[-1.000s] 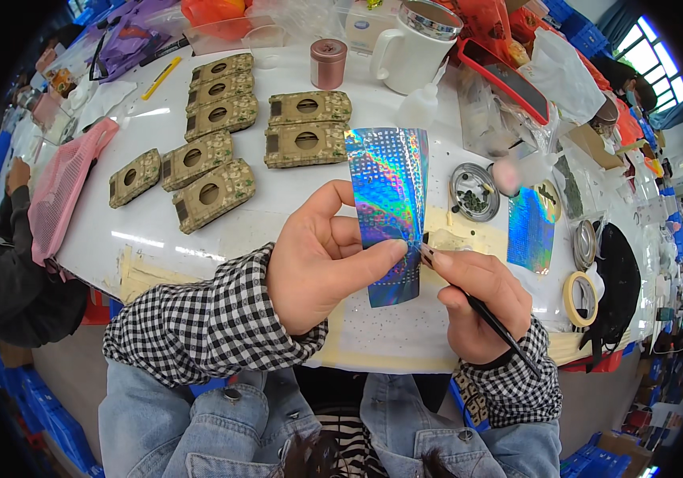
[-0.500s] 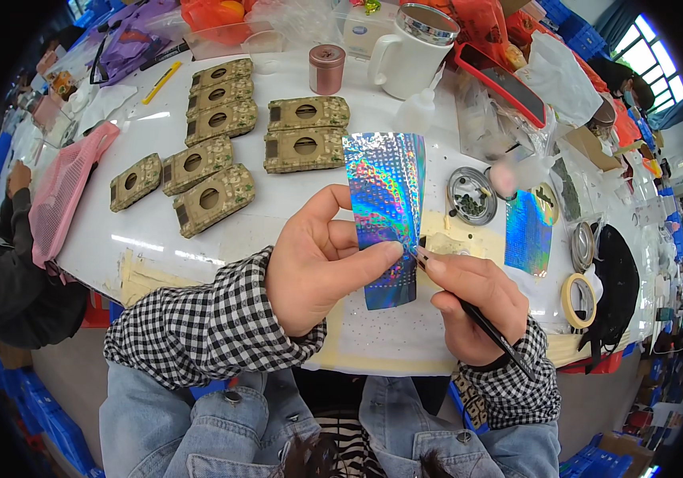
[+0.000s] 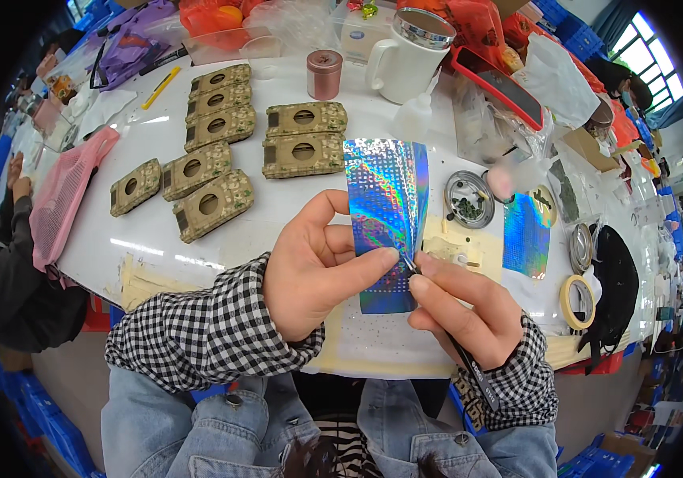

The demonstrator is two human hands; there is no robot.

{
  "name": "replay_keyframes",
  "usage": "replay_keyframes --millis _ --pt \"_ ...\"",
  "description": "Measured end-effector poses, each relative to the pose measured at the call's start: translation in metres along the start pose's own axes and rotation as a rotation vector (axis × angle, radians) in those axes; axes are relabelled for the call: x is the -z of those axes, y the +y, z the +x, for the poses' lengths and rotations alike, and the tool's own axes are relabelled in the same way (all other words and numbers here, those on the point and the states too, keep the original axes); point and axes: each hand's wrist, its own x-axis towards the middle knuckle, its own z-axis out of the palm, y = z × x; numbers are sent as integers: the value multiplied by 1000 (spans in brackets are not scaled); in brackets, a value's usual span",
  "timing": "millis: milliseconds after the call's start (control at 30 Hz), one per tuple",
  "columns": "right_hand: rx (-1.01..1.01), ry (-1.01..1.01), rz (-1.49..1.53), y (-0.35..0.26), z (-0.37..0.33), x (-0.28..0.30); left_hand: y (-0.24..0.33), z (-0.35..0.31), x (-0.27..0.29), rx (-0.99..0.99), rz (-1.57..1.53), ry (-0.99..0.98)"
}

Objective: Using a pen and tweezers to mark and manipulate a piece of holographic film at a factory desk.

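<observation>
My left hand (image 3: 305, 267) grips a shiny blue holographic sheet (image 3: 379, 187) dotted with rows of small marks, thumb across its front and fingers behind. The sheet stands upright above the table's front part. My right hand (image 3: 473, 311) pinches black tweezers (image 3: 473, 368), whose fine tips touch or nearly touch the sheet beside my left thumb. Whether a small piece is between the tips cannot be made out. Several camouflage model tank hulls (image 3: 212, 205), each with a round hole on top, lie beyond my left hand.
A dish of small dark parts (image 3: 469, 199), another holographic sheet (image 3: 526, 239) and a tape roll (image 3: 578, 302) lie at right. Farther back stand a white mug (image 3: 413, 64), a pink jar (image 3: 324, 76) and a red-cased phone (image 3: 499, 86). A person's dark sleeve (image 3: 19, 263) is at far left.
My right hand has shifted slightly left and down, and the tweezers hang more steeply. The sheet has turned a little, showing more of its right side. My left hand keeps its hold.
</observation>
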Motion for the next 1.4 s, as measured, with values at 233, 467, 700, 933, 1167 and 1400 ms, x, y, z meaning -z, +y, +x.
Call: replay_keyframes --millis 233,467,700,933,1167,1400 --pt "12 -8 -6 -1 2 -1 0 -1 0 -2 -14 -4" --pt "19 -19 -13 -1 1 0 0 -1 1 8 7 -8" --pt "-7 -31 6 -2 1 3 2 -1 0 23 11 -11" --pt "-29 -19 36 -4 1 11 2 2 0 -9 -15 12" --pt "-42 -275 -4 -6 -39 14 3 10 5 -76 -11 105" --pt "-45 -333 -89 -9 -53 -1 2 13 9 -104 -9 94"
